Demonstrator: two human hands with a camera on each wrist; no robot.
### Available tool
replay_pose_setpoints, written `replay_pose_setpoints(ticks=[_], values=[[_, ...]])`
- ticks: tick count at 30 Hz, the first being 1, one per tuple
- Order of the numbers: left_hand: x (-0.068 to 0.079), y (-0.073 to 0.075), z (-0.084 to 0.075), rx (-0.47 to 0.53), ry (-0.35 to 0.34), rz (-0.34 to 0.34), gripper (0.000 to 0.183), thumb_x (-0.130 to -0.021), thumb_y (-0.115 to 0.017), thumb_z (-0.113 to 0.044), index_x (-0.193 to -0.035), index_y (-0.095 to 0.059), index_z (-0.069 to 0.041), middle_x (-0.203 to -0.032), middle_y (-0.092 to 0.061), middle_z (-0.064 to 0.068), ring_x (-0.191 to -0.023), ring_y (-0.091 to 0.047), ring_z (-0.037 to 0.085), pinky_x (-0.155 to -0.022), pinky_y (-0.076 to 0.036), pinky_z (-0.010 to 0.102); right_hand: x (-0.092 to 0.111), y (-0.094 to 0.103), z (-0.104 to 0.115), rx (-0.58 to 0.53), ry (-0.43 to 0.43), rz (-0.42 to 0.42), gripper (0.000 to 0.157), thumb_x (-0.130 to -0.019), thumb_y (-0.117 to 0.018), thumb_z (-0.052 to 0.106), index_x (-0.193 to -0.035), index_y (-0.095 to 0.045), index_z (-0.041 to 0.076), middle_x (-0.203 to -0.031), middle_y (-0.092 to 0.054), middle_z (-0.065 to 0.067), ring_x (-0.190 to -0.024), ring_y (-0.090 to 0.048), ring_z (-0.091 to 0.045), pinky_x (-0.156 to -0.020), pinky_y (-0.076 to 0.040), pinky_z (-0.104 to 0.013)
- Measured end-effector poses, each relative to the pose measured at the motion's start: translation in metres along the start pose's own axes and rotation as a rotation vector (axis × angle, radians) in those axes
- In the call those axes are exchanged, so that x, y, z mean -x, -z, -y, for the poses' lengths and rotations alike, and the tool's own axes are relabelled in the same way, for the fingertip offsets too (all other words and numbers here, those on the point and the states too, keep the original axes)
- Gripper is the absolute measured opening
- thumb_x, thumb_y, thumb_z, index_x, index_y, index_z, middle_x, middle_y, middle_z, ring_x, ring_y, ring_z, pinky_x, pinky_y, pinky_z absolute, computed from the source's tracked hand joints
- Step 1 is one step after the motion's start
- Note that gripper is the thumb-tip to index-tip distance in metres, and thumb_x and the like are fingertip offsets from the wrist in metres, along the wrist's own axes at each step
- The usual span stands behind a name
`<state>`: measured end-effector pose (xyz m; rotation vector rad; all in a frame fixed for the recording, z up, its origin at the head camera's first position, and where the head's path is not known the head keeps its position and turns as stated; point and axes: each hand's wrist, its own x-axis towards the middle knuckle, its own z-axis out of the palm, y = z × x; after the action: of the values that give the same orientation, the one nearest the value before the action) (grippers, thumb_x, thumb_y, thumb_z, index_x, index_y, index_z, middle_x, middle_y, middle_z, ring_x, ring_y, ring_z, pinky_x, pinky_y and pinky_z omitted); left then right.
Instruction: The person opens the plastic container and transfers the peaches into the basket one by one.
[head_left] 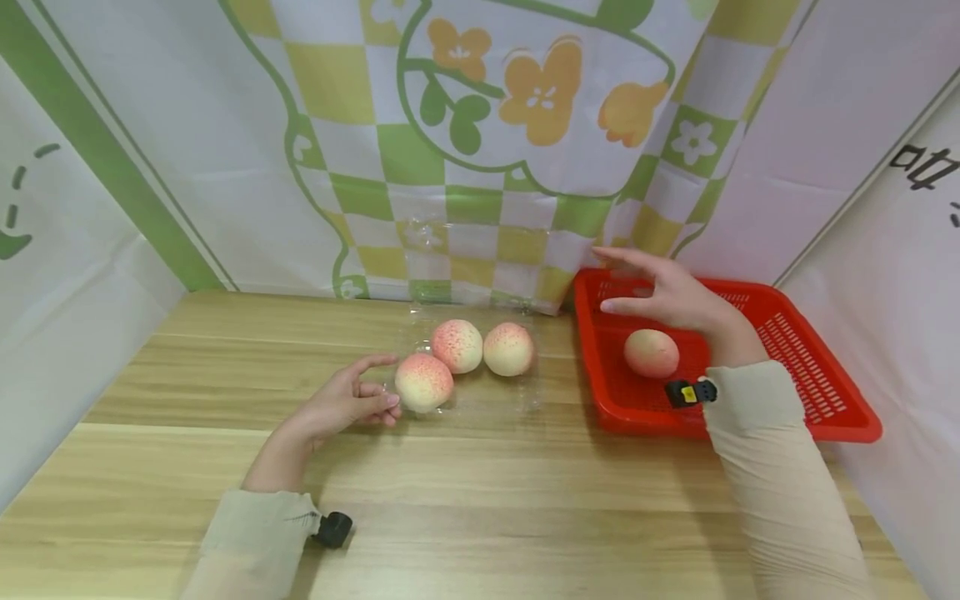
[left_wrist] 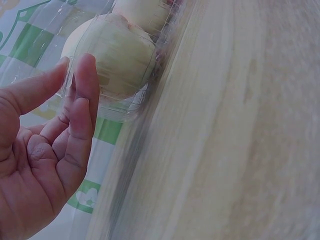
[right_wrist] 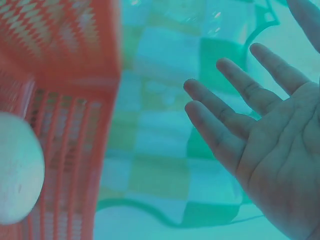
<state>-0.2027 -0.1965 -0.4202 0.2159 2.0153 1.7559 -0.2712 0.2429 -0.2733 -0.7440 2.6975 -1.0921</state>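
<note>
In the head view a clear plastic clamshell box [head_left: 487, 398] stands on the table with its lid raised. Inside lie three peaches: a left one [head_left: 423, 383], a middle one [head_left: 457, 346] and a right one [head_left: 508, 349]. My left hand [head_left: 351, 398] holds the box's left edge between thumb and fingers, close beside the left peach. Another peach [head_left: 651, 353] rests in a red plastic basket [head_left: 609, 417]. Over the back of that basket my right hand [head_left: 667, 293] hovers with fingers spread and nothing in its grasp. Its palm [right_wrist: 285, 145] shows bare in the right wrist view.
A wooden table [head_left: 480, 508] carries the box and basket. Behind them hangs a checked curtain [head_left: 480, 200] with flower prints, and white printed sheets [head_left: 885, 275] close off the sides. The basket stands at the right, near the back.
</note>
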Motion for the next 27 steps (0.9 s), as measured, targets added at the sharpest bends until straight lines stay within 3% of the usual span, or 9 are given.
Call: replay_pose_setpoints(ticks=[6,19,27], values=[[0.0,0.0,0.0,-0.006,-0.004,-0.004,0.076,-0.096,-0.062,-0.004,-0.157,-0.017,-0.005,-0.09,-0.073,0.007,-0.081,-0.071,0.014,-0.082,-0.06,0.027,-0.003,-0.014,0.017,-0.079,0.077,-0.001,0.071,-0.09,-0.073,0.012,-0.152,-0.041,0.021,-0.159,-0.035,0.0,-0.138,-0.044,-0.027,-0.113,-0.04,-0.053],[0.0,0.001,0.001,-0.01,0.005,-0.008,0.076,-0.096,-0.063,-0.007,-0.157,-0.017,-0.006,-0.089,-0.073,0.005,-0.08,-0.071,0.014,-0.082,-0.06,0.026,-0.012,-0.052,0.042,-0.163,0.143,0.01,0.07,-0.09,-0.074,0.017,-0.151,-0.042,0.027,-0.159,-0.035,0.005,-0.142,-0.041,-0.027,-0.116,-0.037,-0.052],[0.0,0.001,0.0,-0.015,0.002,-0.001,0.076,-0.096,-0.062,-0.006,-0.157,-0.016,-0.006,-0.089,-0.073,0.005,-0.08,-0.071,0.013,-0.082,-0.059,0.026,-0.022,-0.081,0.048,-0.282,0.205,-0.008,0.069,-0.088,-0.074,0.006,-0.149,-0.045,0.017,-0.157,-0.038,0.0,-0.14,-0.045,-0.027,-0.11,-0.045,-0.049]])
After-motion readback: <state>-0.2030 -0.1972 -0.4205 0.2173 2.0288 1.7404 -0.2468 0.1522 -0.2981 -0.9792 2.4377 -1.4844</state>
